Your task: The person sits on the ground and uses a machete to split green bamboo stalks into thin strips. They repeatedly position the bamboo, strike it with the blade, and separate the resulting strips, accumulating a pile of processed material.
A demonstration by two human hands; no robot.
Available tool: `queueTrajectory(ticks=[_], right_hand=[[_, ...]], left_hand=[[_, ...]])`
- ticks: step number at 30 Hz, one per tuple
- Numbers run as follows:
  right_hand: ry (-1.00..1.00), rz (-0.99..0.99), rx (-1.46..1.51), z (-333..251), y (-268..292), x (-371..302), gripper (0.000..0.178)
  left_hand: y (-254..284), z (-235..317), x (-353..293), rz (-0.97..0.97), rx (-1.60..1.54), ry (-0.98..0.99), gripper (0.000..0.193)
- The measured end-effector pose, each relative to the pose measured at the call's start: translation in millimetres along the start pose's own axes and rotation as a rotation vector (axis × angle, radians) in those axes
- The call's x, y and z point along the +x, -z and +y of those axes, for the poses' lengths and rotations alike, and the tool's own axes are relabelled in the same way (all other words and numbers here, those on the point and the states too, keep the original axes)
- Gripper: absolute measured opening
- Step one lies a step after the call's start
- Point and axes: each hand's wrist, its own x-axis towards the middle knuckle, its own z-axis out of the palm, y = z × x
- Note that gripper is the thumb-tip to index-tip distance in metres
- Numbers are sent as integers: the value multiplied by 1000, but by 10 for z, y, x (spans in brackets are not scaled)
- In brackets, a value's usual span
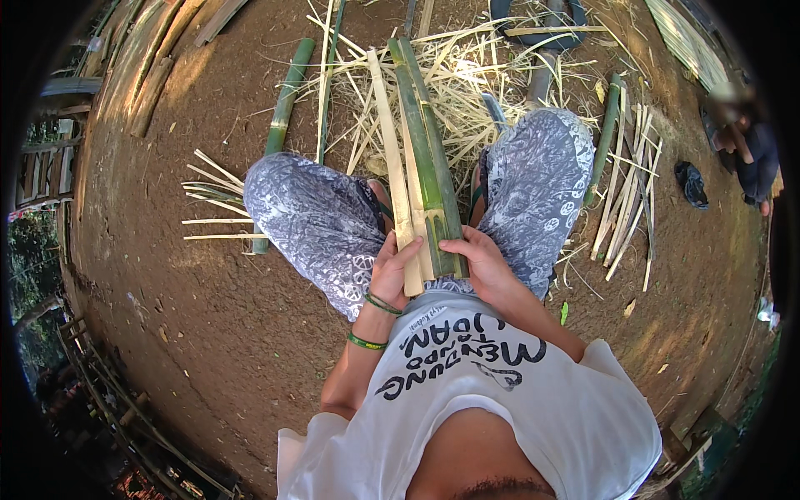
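Observation:
Across my lap lies a bundle of long split bamboo, pointing away from me between my bent knees. At its near end my left hand (393,268) is closed around a pale bamboo slat (388,154), thumb on its flat inner face. My right hand (485,262) grips the green split bamboo pieces (427,150) beside it, thumb laid over their skin. The near ends rest close to my white shirt. The fingers underneath are hidden by the bamboo.
Thin bamboo strips (475,83) lie in a tangled heap beyond my feet. Green bamboo poles rest at left (292,96) and right (608,133). Loose slats (625,192) and a black bag (691,184) lie to the right. Another person (746,150) is at the far right.

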Motion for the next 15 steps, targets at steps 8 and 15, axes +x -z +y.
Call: queueTrajectory(ticks=[8,15], right_hand=[[62,62,19,153,37,39,37],[-1,-11,-66,-21,-74,9,44]], left_hand=[[-29,11,-1,-5,17,11,44],[14,-51,170,-14,116,-21,43]])
